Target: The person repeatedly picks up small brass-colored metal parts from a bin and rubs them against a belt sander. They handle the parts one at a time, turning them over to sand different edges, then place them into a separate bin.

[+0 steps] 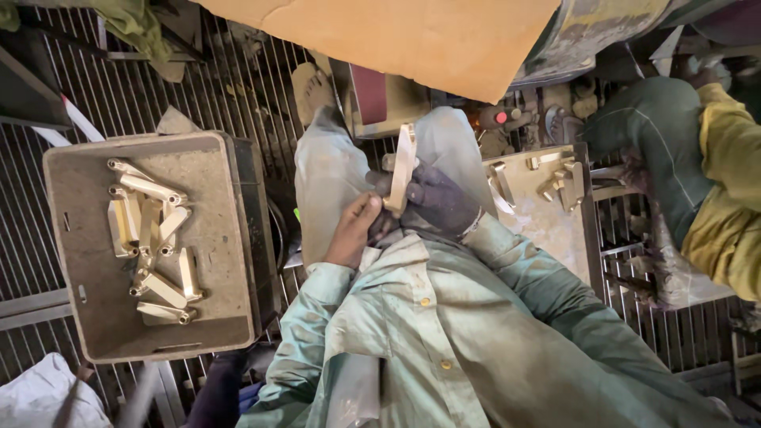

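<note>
Both hands closed on one flat brass part (402, 168), held upright over the lap: bare left hand (354, 230) pinches its lower edge, dark-gloved right hand (437, 198) grips it from the other side. Grey rectangular crate (230, 238) to the left holds roughly ten similar brass pieces (154, 238) in a loose pile. Tray (547, 230) to the right carries about five more; exact count unclear. Tan cardboard sheet (412, 40) lies above. Another person's yellow sleeve (725, 214) is at far right.
</note>
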A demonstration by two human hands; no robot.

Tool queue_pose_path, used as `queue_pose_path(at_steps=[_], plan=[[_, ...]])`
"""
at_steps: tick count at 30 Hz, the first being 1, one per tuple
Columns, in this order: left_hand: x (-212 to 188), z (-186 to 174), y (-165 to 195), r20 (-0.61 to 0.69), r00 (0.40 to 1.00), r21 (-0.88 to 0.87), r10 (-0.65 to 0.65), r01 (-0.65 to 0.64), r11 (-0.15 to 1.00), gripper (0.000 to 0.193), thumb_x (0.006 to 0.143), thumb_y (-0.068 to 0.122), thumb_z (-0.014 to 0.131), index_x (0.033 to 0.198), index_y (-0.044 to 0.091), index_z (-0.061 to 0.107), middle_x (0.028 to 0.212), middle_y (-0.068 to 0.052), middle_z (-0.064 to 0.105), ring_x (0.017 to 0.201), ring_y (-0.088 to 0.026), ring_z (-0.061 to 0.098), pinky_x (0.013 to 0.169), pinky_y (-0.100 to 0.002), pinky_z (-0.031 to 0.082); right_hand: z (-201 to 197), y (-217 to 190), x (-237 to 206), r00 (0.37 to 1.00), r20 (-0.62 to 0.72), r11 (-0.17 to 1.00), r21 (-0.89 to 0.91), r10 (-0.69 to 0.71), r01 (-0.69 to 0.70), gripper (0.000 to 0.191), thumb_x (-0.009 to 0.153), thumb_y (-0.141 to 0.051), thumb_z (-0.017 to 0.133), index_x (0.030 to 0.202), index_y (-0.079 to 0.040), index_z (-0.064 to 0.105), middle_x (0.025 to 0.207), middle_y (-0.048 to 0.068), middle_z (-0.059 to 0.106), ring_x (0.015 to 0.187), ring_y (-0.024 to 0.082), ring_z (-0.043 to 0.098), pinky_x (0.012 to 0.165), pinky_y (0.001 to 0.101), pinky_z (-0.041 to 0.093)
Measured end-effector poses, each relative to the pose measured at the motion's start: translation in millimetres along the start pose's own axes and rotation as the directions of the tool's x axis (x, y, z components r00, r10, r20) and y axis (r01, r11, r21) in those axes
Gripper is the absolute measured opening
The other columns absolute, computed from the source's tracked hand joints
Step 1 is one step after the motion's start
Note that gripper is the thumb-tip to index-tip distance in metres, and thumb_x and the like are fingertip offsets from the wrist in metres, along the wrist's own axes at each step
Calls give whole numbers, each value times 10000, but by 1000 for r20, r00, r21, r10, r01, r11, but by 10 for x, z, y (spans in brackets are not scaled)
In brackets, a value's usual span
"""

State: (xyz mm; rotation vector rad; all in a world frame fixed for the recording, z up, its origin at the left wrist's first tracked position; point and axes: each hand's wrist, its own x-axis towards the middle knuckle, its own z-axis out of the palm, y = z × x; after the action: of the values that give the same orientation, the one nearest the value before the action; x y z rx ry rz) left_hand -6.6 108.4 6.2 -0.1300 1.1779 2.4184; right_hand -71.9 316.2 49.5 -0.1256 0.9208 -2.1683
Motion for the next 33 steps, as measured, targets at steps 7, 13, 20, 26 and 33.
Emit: queue_pose_path(at_steps=[7,13,20,26,33], plan=[[-12,109,77,-135,991,244,-19,52,968,326,1025,290,640,1198,17,672,967,-39,733,744,-51,586,608,-202,437,40,-84,49,997,-35,990,-121,70,-74,736,982,-362,700,1511,64,416,1423,167,632,1298,261,622,1081,413,512],[12,145,24,-171,980,396,98,-23,918,309,1007,247,685,1168,-16,702,997,-41,737,858,-78,674,750,-221,534,25,-38,66,998,-36,998,-28,54,-55,658,1009,-409,621,1514,-34,428,1285,133,656,1214,227,640,1059,387,507],[-14,-55,144,-160,972,583,171,-47,811,253,1046,240,673,1122,8,738,941,-44,740,844,-80,657,765,-234,538,-66,0,40,995,-93,985,-166,33,-48,605,1053,-462,609,1436,0,537,1133,75,675,1015,170,624,902,329,509],[96,-324,400,-330,923,381,198,-61,923,313,1063,236,622,1308,43,648,1022,-55,679,779,-85,565,631,-231,442,-54,-13,62,981,-166,981,-145,100,-125,629,994,-472,605,1452,-52,508,1092,44,680,959,163,648,847,313,533],[469,-332,472,-170,962,361,215,-143,922,394,1063,239,616,1406,46,598,1231,-81,700,886,-99,566,743,-245,477,-17,-35,98,997,-76,936,-347,24,-49,609,1018,-436,656,1423,0,529,1083,81,669,904,172,663,779,320,545]])
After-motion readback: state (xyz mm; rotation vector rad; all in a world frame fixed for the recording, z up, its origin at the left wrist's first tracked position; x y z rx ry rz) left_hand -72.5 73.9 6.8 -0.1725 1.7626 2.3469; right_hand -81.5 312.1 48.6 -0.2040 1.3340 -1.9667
